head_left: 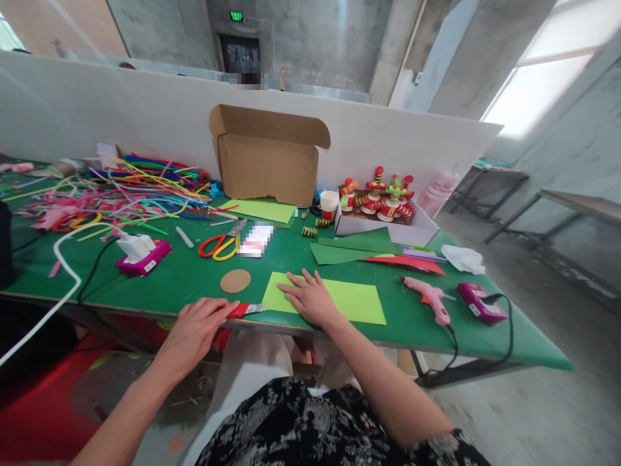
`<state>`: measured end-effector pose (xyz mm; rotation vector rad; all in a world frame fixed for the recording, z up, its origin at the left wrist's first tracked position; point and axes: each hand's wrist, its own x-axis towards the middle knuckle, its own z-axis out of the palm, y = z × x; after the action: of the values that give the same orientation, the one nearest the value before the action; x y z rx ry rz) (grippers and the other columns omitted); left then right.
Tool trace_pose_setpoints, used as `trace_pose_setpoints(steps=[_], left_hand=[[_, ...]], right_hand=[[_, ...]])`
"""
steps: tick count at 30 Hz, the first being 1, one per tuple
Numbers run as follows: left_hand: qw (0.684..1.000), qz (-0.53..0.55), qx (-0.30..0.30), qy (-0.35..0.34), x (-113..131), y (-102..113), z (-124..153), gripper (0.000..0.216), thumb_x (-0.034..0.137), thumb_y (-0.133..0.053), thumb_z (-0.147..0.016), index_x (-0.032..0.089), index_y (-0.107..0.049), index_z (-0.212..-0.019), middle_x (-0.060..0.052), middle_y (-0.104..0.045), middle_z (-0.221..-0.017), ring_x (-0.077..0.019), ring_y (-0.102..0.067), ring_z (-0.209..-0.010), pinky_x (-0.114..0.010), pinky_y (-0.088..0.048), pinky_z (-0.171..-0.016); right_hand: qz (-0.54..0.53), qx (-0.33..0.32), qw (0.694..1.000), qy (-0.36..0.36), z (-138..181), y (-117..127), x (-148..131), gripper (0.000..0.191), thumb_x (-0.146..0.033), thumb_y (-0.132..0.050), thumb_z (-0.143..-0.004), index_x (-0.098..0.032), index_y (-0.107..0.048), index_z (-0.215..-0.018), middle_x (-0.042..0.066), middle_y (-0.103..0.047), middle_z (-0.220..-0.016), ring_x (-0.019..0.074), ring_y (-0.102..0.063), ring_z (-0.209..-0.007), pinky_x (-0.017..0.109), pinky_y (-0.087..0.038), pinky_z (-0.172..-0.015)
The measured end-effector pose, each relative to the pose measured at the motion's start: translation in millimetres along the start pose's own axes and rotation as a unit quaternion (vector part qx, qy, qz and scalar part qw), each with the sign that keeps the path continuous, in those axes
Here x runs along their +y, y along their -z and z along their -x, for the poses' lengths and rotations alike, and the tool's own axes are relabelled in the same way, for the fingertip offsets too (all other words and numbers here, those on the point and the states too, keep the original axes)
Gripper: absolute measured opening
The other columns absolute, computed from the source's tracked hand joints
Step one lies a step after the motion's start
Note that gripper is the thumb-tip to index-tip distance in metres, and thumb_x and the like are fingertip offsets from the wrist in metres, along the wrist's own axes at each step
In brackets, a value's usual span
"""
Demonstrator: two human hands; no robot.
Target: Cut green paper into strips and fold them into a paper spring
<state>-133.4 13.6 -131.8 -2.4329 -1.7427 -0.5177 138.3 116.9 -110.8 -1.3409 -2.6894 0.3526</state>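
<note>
The left hand (204, 321) was closed around a red knife (239, 310) at the lower centre of the frame, its blade reaching the lower left corner of the lime paper (359, 301); whether they touched could not be told. The right hand (311, 299) lay palm down on that paper, fingers spread wide. A green sign (237, 15) at top centre read EXIT. Right of centre, a white box (381, 230) held red-and-green figures (389, 206), with a cup (328, 202) just left of it.
</note>
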Motion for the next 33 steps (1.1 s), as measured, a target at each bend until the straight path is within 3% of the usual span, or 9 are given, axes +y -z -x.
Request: trace_pose_setpoints(steps=[33], left_hand=[[0.999,-0.045,0.027,-0.014,16,0,5,0.044,0.016,-0.033,-0.095,0.021,-0.064,-0.126,-0.008,-0.071,-0.110,-0.0229,-0.058,-0.098,-0.035,-0.043,-0.076]], right_hand=[[0.000,-0.014,1.000,0.006,-1,3,0,0.042,-0.045,-0.033,-0.103,-0.042,-0.047,-0.143,-0.006,-0.037,-0.156,0.0312,-0.025,-0.147,0.056,-0.018,-0.119]])
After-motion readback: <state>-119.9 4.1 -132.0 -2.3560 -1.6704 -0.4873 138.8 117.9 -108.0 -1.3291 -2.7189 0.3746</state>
